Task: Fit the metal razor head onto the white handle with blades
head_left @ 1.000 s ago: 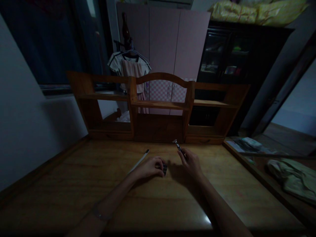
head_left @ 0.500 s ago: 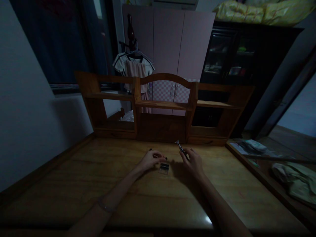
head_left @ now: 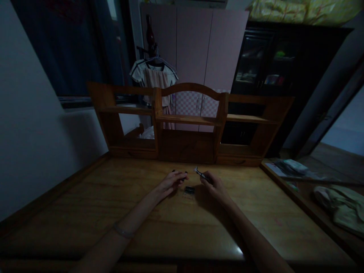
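My right hand is closed around the handle of a slim razor. Its silvery head points left toward my other hand. My left hand pinches a small dark piece, perhaps a razor cartridge, between thumb and fingers; dim light hides its detail. The razor head and this piece are a short gap apart. Below them on the desk lies a small clear case with a dark strip inside. Another small dark thing shows just behind my left hand, partly hidden.
The wooden desk carries a shelf unit along its back edge. On a lower surface to the right lie a pale cloth and a plastic-wrapped item. A wall borders the left side.
My right hand has moved left and turned the razor, bringing its head closer to my left hand. My left hand has lifted slightly away from the case, with the dark piece now turned upward.
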A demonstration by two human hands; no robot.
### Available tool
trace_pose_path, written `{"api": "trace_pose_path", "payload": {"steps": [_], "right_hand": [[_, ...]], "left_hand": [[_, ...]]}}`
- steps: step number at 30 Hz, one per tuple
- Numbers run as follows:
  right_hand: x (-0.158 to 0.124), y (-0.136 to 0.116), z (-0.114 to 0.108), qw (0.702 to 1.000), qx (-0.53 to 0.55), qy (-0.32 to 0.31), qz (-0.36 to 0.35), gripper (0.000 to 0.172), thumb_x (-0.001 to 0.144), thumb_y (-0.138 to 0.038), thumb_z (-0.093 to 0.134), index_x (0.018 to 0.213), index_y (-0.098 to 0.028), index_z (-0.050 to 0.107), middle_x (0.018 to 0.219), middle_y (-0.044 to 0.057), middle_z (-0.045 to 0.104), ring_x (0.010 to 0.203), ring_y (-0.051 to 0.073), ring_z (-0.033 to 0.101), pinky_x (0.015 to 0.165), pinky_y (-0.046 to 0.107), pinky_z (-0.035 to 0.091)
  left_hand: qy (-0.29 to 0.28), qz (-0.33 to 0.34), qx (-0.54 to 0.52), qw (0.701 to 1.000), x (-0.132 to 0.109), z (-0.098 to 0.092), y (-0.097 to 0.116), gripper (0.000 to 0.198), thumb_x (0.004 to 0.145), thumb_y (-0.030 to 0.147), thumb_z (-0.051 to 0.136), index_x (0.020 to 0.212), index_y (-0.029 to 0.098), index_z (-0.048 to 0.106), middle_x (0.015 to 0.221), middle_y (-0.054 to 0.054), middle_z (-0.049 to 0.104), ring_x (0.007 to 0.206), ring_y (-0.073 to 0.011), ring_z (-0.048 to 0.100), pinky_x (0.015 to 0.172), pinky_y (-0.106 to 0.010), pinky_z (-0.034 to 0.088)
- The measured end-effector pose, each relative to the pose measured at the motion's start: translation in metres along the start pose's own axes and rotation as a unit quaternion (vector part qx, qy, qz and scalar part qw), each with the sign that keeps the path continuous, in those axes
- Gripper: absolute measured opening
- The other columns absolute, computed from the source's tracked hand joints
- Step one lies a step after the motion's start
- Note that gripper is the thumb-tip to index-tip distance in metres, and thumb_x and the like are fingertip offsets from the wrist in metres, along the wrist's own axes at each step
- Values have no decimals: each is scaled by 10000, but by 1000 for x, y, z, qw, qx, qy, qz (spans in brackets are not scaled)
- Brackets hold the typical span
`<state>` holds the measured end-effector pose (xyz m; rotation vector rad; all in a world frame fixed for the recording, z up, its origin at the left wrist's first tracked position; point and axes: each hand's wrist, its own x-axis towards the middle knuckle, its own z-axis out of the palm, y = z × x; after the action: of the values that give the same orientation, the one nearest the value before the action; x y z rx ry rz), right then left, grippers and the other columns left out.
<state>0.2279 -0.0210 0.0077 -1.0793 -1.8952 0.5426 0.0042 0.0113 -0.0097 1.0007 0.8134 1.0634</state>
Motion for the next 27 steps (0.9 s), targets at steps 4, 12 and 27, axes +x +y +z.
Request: {"api": "trace_pose_path", "payload": {"steps": [4, 12, 27], "right_hand": [[2, -6, 0, 994, 97, -19, 35, 245, 854, -421, 497, 849, -193, 586, 757, -9, 564, 698, 140, 521, 618, 234, 397], [3, -9, -4, 974, 181, -78, 109, 441, 858, -555, 431, 782, -169, 631, 576, -19, 470, 517, 106, 419, 474, 220, 302], [-1, -12, -3, 959, 221, -116, 131, 409, 833, -535, 509, 668, -161, 534, 601, -30, 410, 562, 97, 362, 522, 235, 273]], "left_hand": [[-30, -6, -54, 998, -2, -1, 1, 331, 668, 269, 773, 923, 114, 631, 850, -39, 639, 541, -17, 488, 453, -116, 354], [-52, 12, -75, 996, -6, 0, 4, 409, 658, 269, 787, 991, 113, 608, 849, -44, 643, 529, -11, 493, 476, -115, 381], [-110, -21, -27, 993, -11, 5, 5, 416, 654, 245, 789, 1040, 148, 670, 926, -82, 674, 728, -92, 593, 571, -158, 388]]}}
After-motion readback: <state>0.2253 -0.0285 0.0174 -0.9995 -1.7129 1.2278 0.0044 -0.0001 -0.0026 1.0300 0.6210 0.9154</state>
